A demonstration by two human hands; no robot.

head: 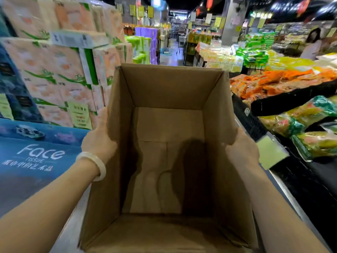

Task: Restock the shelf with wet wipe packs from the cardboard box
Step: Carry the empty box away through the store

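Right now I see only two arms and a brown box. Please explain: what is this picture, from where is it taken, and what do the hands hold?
No machine is here. A person wears a camera on the head, looking forward and down, so you see their own arms. The left hand and right hand grip the side walls of an open cardboard box. Its inside shows no packs. The place is a shop aisle: stacked tissue packs on the left, bagged goods on a display at the right. A pale bracelet sits on the left wrist.
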